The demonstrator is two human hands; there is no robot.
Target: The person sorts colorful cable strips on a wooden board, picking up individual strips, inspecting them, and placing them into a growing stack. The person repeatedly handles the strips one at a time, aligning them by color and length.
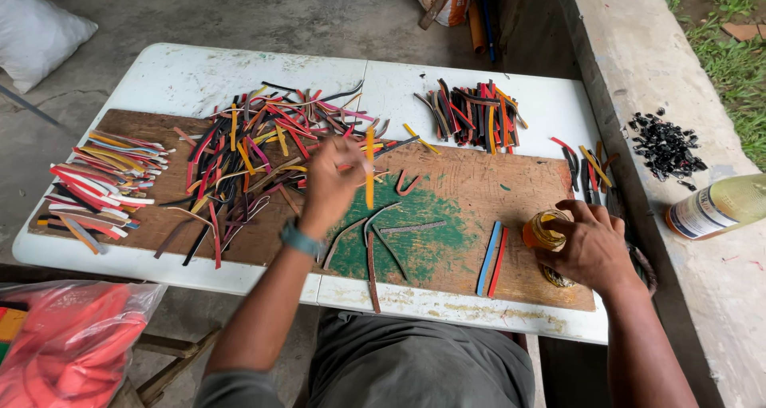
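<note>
The left hand (333, 186) is pinching a thin yellow rubber strip (369, 168) upright above the worn wooden board (471, 186), just beside the tangled heap of coloured rubber strips (255, 148). The right hand (590, 247) is closing around a small amber glass jar (541, 231) standing on the board's right end. This looks like picking and gluing single strips; the strip probably needs bringing to the jar. The green painted patch (431, 240) is offering open room, while the white folding surface (191, 77) is ending close behind the jar.
</note>
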